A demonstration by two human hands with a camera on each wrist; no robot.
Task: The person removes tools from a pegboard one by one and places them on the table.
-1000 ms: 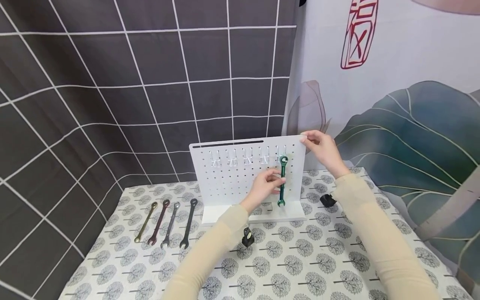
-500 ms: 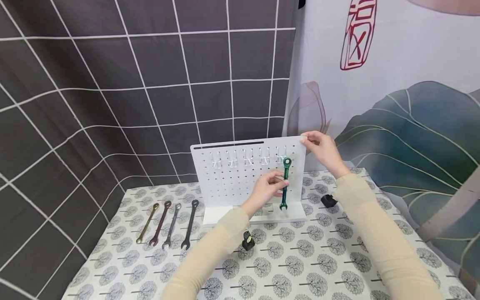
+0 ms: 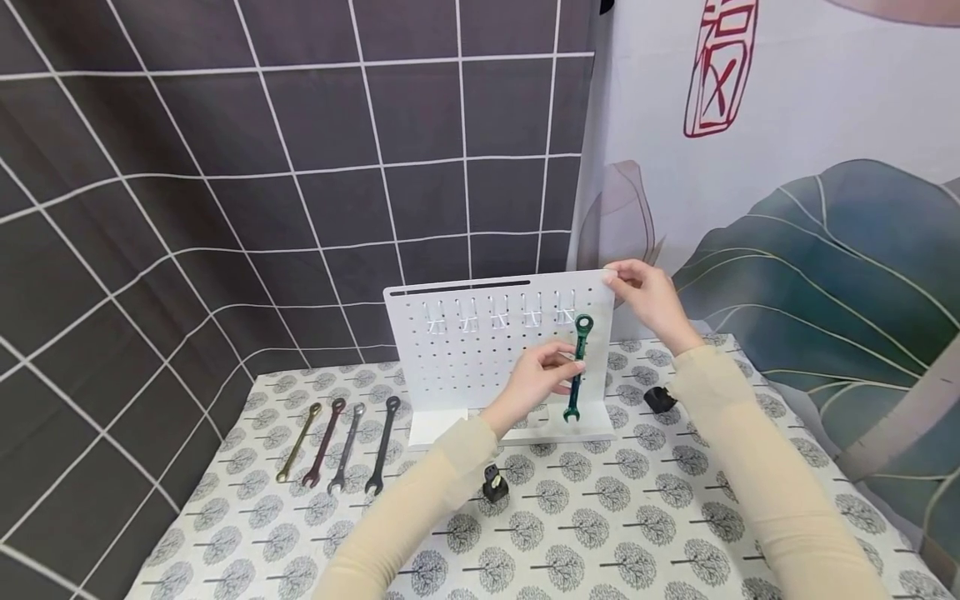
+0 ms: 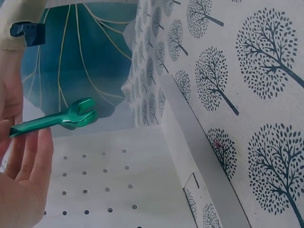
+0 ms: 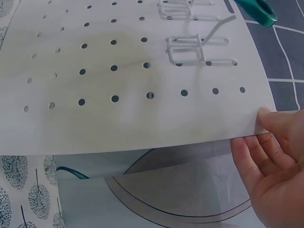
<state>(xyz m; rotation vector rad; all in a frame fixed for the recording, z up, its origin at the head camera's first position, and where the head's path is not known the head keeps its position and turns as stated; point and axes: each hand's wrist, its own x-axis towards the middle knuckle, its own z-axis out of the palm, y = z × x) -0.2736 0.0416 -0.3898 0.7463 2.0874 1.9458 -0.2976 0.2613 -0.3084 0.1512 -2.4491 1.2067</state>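
Observation:
In the head view my left hand (image 3: 531, 382) pinches a green combination wrench (image 3: 573, 396) by the middle of its shank. It hangs upright in front of the pegboard, ring end up, beside the rightmost white hook (image 3: 566, 312). The left wrist view shows its open-end jaw pointing away from the fingers. My right hand (image 3: 647, 298) grips the top right corner of the white pegboard (image 3: 457, 367), thumb on the front and fingers behind. In the right wrist view the wrench's green ring end (image 5: 260, 13) shows past that hook, which bears nothing.
Left of the board lie several more wrenches: a gold one (image 3: 298, 443), a dark red one (image 3: 324, 443), a silver one (image 3: 347, 450) and a black one (image 3: 383, 447). A row of white hooks (image 3: 498, 313) lines the upper board. Dark grid curtain (image 3: 322, 125) stands behind.
My left hand has moved slightly right with the green wrench, so its ring end has shifted from in front of the rightmost hook to its right. My right hand stays on the board's corner.

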